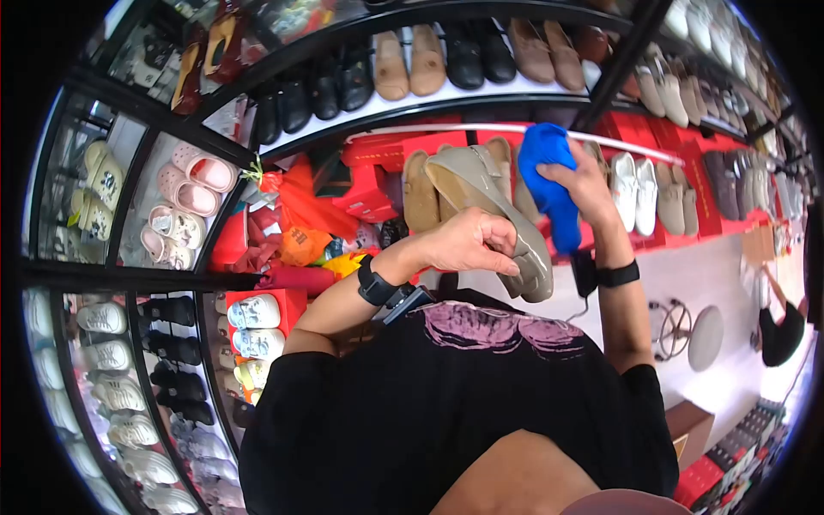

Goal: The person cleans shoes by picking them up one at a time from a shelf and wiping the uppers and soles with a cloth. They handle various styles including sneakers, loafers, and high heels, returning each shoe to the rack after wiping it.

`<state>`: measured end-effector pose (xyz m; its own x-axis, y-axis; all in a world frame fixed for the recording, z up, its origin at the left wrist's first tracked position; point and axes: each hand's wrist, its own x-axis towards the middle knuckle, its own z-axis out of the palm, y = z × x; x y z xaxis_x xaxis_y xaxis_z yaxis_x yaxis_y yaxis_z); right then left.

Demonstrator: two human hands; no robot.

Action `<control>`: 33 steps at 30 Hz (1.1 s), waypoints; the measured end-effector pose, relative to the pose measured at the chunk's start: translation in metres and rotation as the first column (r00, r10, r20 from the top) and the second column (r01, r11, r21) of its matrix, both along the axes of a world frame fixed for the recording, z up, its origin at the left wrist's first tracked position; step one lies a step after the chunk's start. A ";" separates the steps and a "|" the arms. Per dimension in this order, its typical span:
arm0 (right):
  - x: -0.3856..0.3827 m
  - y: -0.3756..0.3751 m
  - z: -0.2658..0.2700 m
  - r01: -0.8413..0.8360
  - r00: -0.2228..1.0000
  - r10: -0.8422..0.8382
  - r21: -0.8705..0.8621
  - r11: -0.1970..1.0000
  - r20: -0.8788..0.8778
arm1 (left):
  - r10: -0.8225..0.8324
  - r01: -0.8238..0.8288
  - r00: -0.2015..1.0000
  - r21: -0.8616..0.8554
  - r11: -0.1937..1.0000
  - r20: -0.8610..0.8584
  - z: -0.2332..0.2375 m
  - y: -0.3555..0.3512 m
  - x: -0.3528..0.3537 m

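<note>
My left hand [470,245] grips a shiny greyish-beige shoe [536,256], with its fingers curled and its thumb along the side. The shoe tilts, heel end up and left, toe down and right. Bunched in my right hand [586,182] is a bright blue cloth [549,163], its lower end hanging down. The cloth is just right of the shoe and apart from it. Behind the shoe, tan shoes [421,184] stand in a row on red boxes; the held shoe partly hides them.
A black-framed shelf [360,116] with dark and tan shoes runs across the back. Colourful plastic bags [305,215] lie at left. White shoes [635,184] stand at right. A round stool [706,337] is on the floor; a person's arm [779,287] shows at far right.
</note>
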<state>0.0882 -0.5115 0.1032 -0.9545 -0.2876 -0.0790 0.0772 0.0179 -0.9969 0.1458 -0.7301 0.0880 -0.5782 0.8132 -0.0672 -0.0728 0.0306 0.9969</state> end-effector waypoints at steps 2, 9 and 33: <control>-0.002 0.004 0.007 0.073 0.886 0.057 0.259 0.963 -0.460 | -0.046 0.045 0.999 -0.037 0.998 -0.008 -0.010 0.020 0.007; 0.013 0.002 0.013 0.286 0.557 0.390 0.610 0.739 -0.733 | -0.204 0.179 0.971 -0.184 0.966 -0.123 -0.012 0.069 0.022; 0.054 0.020 -0.015 0.792 0.541 0.012 0.515 0.328 -0.841 | 0.450 -0.667 0.679 0.231 0.709 0.580 -0.032 0.099 -0.024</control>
<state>0.1420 -0.4918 0.0882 -0.7669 -0.0312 0.6410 -0.2253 0.9483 -0.2234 0.1215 -0.6314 0.0564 -0.9142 0.3523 -0.2001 -0.3758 -0.5528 0.7438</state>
